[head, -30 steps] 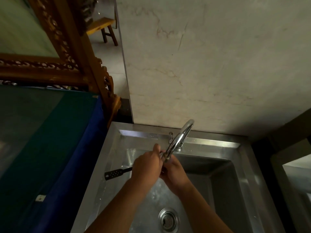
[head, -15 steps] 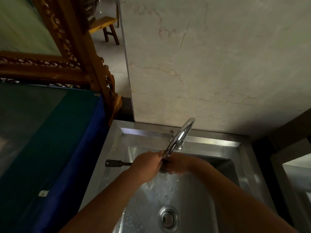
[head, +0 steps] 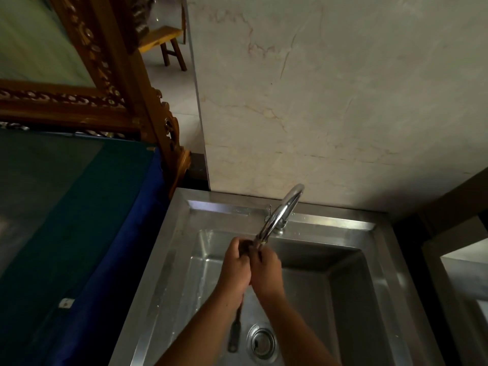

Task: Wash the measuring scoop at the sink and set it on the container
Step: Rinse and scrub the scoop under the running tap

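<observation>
My left hand (head: 235, 270) and right hand (head: 266, 270) press together around the scoop (head: 234, 336) under the tap (head: 280, 215), its handle hanging down over the sink (head: 351, 286). I judge washing underway; setting it on the container, unseen here, remains.

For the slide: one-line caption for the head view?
Both hands, left hand and right hand, rub the measuring scoop under the faucet over the steel sink, handle hanging toward the drain.

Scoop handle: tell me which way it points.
Downward, toward the person: the handle hangs below the left hand, beside the drain.
</observation>
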Demonstrator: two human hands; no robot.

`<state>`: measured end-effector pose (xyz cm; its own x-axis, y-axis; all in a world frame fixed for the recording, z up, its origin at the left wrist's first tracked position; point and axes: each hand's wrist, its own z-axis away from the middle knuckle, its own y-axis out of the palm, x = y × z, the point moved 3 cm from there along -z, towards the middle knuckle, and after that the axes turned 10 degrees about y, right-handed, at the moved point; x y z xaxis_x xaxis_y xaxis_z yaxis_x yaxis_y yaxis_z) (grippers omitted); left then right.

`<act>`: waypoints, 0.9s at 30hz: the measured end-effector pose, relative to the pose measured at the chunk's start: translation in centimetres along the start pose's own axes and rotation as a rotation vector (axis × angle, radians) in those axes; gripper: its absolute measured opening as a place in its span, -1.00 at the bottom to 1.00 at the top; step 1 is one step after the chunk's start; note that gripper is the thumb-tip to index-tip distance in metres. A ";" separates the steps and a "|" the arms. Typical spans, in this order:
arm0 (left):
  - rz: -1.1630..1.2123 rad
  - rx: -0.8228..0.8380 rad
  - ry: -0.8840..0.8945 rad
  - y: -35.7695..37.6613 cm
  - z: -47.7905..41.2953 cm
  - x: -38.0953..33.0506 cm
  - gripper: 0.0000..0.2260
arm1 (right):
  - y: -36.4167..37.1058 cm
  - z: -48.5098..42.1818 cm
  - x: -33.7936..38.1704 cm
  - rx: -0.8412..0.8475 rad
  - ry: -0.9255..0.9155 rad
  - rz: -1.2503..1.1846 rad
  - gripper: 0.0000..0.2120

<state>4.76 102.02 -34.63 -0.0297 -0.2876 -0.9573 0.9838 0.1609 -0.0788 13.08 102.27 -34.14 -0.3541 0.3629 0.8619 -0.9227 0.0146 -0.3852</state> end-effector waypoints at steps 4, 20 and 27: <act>-0.138 0.196 0.074 -0.9 -0.4 0.5 -0.64 | -1.9 -1.6 0.6 0.286 -0.225 0.452 -0.78; -0.294 0.382 0.083 -1.1 -2.4 -1.2 -0.73 | -3.4 -3.9 3.3 0.338 -0.432 0.723 -0.83; 0.512 -0.042 -0.159 1.2 1.0 1.3 -0.73 | 0.5 1.2 -2.3 0.038 0.233 -0.284 -0.78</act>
<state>6.10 100.90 -35.69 0.4825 -0.3014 -0.8224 0.8573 0.3551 0.3728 13.23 100.33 -35.90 -0.0431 0.5516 0.8330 -0.9858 0.1121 -0.1252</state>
